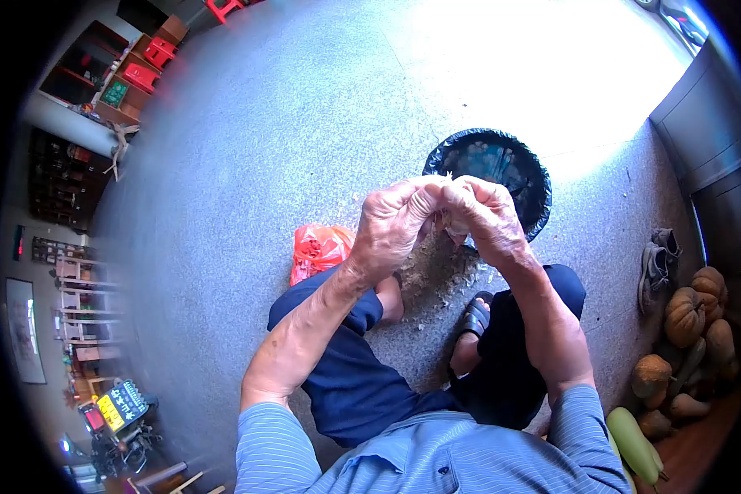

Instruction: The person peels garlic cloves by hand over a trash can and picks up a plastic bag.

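Note:
My left hand (pixel 393 221) and my right hand (pixel 492 216) meet in front of me, fingertips pinched together. Between them is a small whitish-pink piece with papery skin (pixel 456 228), which looks like garlic; the fingers hide most of it. Just beyond my right hand stands a round bin (pixel 538 177) lined with a black plastic bag, with pale bits inside. Dry, flaky peelings (pixel 424 284) lie scattered on the floor below, between my feet. To the left of my left hand, a red plastic bag (pixel 317 249) rests on the floor by my leg.
Pumpkins (pixel 684 318) and other gourds are heaped at the right, with a long green gourd (pixel 632 445) nearer me. A pair of shoes (pixel 655 267) sits by the dark door (pixel 708 123). Red stools (pixel 142 77), shelves and a motorbike (pixel 119 420) line the left side.

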The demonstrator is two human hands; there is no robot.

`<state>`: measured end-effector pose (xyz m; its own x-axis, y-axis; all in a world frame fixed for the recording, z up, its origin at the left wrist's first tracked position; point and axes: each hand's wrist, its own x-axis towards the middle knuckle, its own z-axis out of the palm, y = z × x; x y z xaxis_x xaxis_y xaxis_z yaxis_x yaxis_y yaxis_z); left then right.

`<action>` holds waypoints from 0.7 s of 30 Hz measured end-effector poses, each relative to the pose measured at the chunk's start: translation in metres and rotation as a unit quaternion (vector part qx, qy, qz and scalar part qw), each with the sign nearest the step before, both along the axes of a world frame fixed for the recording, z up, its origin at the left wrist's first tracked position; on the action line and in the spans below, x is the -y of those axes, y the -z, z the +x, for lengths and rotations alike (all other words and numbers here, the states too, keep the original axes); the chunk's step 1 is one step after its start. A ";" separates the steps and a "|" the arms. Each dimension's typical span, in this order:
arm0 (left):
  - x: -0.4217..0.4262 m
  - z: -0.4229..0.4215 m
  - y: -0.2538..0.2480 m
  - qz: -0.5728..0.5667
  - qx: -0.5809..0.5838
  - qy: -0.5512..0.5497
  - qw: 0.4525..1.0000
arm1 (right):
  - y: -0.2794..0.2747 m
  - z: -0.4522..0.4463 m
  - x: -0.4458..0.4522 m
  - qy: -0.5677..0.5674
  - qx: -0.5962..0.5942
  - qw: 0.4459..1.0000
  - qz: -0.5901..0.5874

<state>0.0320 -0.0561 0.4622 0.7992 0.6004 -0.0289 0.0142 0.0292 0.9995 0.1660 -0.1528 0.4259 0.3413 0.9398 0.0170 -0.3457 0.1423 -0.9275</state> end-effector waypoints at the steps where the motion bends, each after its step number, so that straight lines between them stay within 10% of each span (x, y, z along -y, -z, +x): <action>1: 0.003 0.001 -0.002 -0.008 0.007 -0.010 1.000 | -0.002 -0.002 0.000 0.010 0.010 1.000 -0.002; 15: 0.003 -0.005 -0.002 -0.052 -0.002 -0.068 0.996 | -0.011 -0.020 -0.012 0.125 0.280 0.951 0.044; 21: -0.013 -0.010 -0.010 0.048 -0.078 0.016 0.996 | -0.010 -0.005 -0.007 0.001 0.150 0.989 -0.008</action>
<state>0.0219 -0.0428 0.4724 0.8085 0.5802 -0.0989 0.1694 -0.0685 0.9832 0.1608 -0.1460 0.4357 0.3259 0.9398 0.1027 -0.0544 0.1270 -0.9904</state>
